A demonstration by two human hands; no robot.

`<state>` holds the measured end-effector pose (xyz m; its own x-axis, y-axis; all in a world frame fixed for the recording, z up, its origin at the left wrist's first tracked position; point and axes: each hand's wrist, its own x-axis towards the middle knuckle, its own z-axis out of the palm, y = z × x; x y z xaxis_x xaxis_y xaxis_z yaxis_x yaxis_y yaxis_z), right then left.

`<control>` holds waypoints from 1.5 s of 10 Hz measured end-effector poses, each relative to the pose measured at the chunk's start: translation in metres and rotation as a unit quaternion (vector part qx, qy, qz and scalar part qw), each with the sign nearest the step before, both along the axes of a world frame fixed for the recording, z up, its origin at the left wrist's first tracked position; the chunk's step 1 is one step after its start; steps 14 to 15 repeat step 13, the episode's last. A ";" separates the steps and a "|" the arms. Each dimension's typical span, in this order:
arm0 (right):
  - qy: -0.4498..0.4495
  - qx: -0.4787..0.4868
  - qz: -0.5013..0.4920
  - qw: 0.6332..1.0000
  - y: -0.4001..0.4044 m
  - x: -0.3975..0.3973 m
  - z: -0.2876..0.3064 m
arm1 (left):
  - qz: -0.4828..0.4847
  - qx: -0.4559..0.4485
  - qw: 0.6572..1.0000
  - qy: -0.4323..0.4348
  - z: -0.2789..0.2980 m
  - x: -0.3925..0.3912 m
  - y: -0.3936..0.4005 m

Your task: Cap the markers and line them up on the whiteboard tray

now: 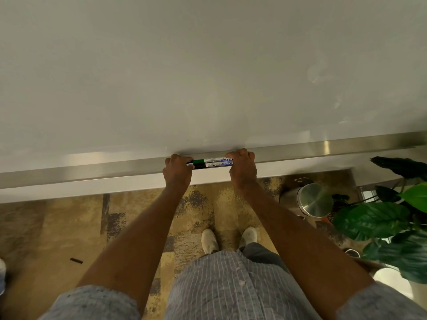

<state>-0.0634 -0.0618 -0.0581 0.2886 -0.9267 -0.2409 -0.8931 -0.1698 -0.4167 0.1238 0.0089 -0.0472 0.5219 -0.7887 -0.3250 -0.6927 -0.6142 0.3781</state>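
Both hands (178,169) grip markers (211,163), seemingly capped.

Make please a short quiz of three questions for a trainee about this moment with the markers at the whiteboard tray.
1. True or false: both hands touch the markers.
2. How many white-barrelled markers lie side by side between the left hand and the right hand?
3. The markers are over: A) the silver metal whiteboard tray, B) the steel round bin, C) the patterned carpet.

Key: 1 true. 2 two: the green-capped marker and the black-capped marker. 3 A.
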 end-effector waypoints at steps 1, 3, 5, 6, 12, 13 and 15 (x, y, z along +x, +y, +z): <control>-0.002 -0.002 -0.006 1.000 0.000 0.000 -0.001 | -0.008 -0.004 1.000 -0.003 0.000 0.000 0.000; -0.011 -0.013 -0.015 1.000 0.002 0.002 -0.008 | -0.010 -0.005 1.000 -0.020 -0.004 -0.001 0.003; -0.015 -0.031 0.006 0.999 0.001 -0.003 -0.009 | -0.040 -0.010 0.999 -0.026 -0.004 0.004 0.005; -0.053 -0.064 0.021 0.996 0.007 -0.009 -0.004 | -0.062 -0.019 0.996 -0.058 -0.002 0.005 0.011; 0.074 -0.065 -0.011 0.995 0.091 -0.071 0.005 | -0.206 -0.044 0.961 -0.180 -0.013 -0.030 0.095; 0.077 -0.066 -0.004 0.995 0.100 -0.082 0.002 | -0.197 -0.056 0.961 -0.186 -0.013 -0.037 0.104; 0.077 -0.066 -0.004 0.995 0.100 -0.082 0.002 | -0.197 -0.056 0.961 -0.186 -0.013 -0.037 0.104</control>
